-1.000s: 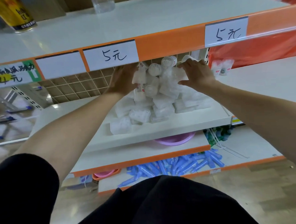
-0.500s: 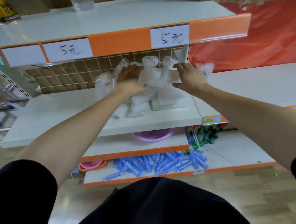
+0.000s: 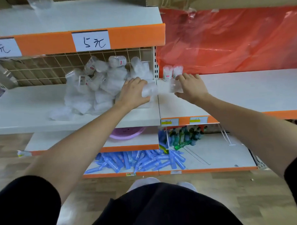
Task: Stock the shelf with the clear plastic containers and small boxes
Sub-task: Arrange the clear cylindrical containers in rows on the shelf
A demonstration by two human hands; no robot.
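A heap of clear plastic containers lies on the white middle shelf, against the wire back grid. My left hand grips one clear container at the right end of the heap. My right hand holds another clear container just over the neighbouring shelf. Two containers stand upright at the back left corner of that shelf, beside my right fingers.
The upper shelf edge with a "5元" tag overhangs the heap. A red plastic sheet backs the right shelf. Below sit a purple basin, blue tubes and green bottles.
Both hands have come away from the top of the heap and shifted right, each carrying a clear container. The view has swung right, showing the neighbouring shelf.
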